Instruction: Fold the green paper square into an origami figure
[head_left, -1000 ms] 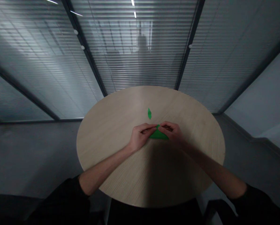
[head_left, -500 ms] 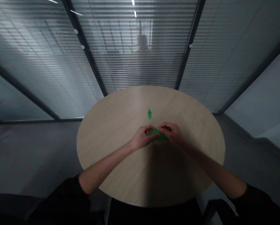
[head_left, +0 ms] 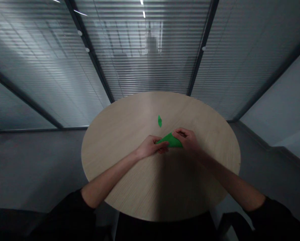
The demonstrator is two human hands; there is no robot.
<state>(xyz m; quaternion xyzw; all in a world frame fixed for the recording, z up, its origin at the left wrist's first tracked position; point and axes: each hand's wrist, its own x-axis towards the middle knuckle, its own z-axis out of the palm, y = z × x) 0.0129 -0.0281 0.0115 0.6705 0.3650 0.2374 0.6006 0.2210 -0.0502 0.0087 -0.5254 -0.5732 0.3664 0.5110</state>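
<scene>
Between my two hands is a piece of folded green paper, held just above the table or touching it; I cannot tell which. My left hand pinches its left end, thumb on top and fingers beneath. My right hand grips the upper right corner between thumb and fingertips. Beyond them a small leaf-shaped green piece, pointed at both ends, lies on the table.
The round, light wooden table spreads out under both forearms. Behind it stand glass partitions with blinds. A dark chair part shows at the lower right.
My hands have moved slightly apart, the right one going up and right. More of the green paper's flat face shows now. The small green piece has stayed put.
</scene>
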